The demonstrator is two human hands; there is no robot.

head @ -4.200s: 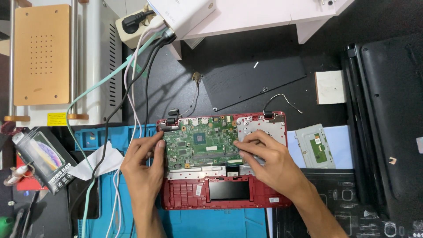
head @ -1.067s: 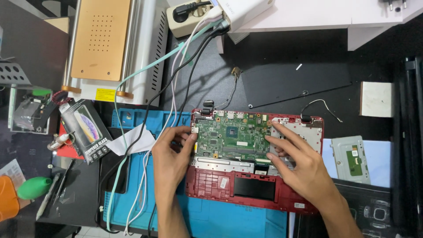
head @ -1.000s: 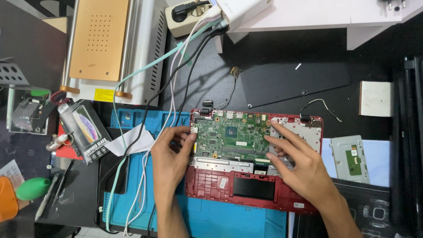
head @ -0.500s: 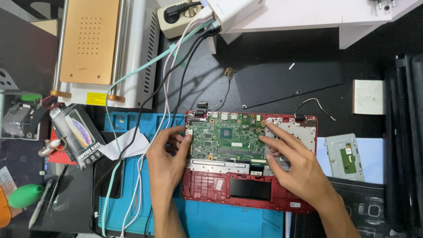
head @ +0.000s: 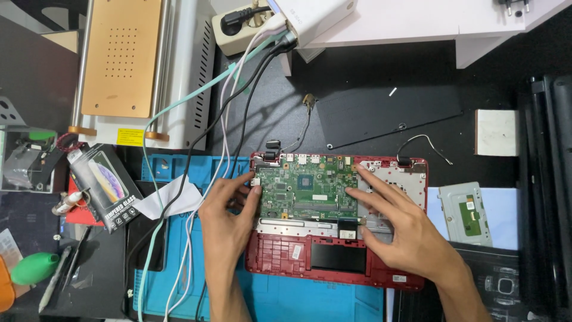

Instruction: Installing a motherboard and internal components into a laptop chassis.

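On the blue silicone work mat (head: 179, 280), two bare hands are pressing on a green rectangular circuit board (head: 307, 188) sitting in a red plastic laptop base shell (head: 333, 262).

At the board's left edge, the left hand (head: 226, 220) is resting with fingers loosely apart, its fingertips touching the board's left rim and clamping nothing. Over the board's right end, the right hand (head: 405, 232) is lying flat with fingers spread, the fingertips reaching the board and the silver metal plate (head: 411, 179) beside it. Just left of the shell, white, black and mint-green cables (head: 196, 179) are crossing the mat. Farther left a black phone-glass box (head: 104, 185) is lying tilted, and beyond it a white machine with a tan perforated top plate (head: 122, 56) is standing on the dark desk (head: 369, 107).
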